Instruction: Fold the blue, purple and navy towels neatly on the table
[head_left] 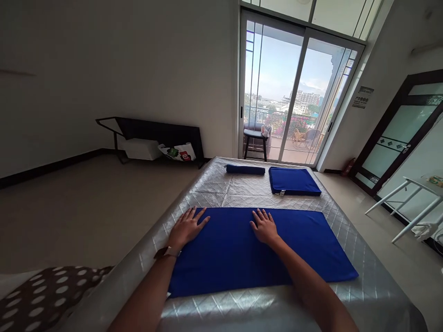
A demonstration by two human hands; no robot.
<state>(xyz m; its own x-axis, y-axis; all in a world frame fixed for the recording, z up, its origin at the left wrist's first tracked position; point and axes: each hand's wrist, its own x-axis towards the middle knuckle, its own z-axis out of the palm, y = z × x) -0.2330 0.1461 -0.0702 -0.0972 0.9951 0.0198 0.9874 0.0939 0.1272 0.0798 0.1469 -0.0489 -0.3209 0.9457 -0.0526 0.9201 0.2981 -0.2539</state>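
A blue cloth (235, 253) lies flat across the silver quilted table cover (221, 186). My left hand (187, 227) rests on its far left corner, fingers spread. Flat on the same cloth, near the middle of its far edge, is my right hand (264, 226) with its fingers a little apart. Neither hand grips anything. Beyond the cloth, a rolled blue cloth (245, 169) lies at the far left of the cover. To its right sits a folded blue stack (294, 180) with a small white tag at its near edge.
Brown polka-dot fabric (51, 295) is at the lower left. By the wall stands a black rack (159, 131) with a white box (140, 149) and a bag. A white-legged stool (411, 198) is at right, glass sliding doors (294, 92) behind.
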